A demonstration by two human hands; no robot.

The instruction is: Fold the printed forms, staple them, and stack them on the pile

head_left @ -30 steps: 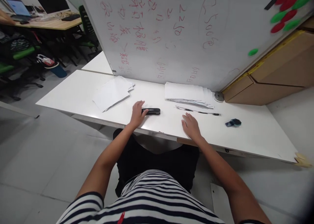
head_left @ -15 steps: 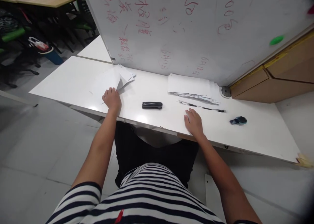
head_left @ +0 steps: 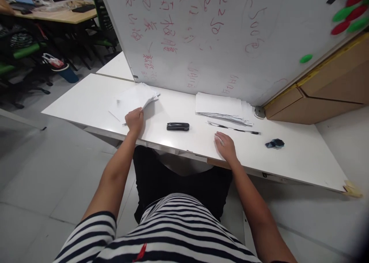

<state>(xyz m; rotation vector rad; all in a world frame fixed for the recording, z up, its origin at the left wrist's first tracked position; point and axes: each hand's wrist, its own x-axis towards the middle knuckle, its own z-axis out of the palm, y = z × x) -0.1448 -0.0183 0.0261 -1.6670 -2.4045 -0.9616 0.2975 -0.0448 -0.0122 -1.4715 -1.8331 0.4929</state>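
Presently grips loose papers point(head_left: 131, 97) by an edge in the curled left hand point(head_left: 134, 119), with most just beyond it and a black stapler point(head_left: 178, 127) to its right.

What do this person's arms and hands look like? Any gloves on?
The left hand and right hand are bare: I see no gloves or watch. The left sleeve is short, with white and dark stripes like the shirt. Only a dark edge of the right sleeve shows.
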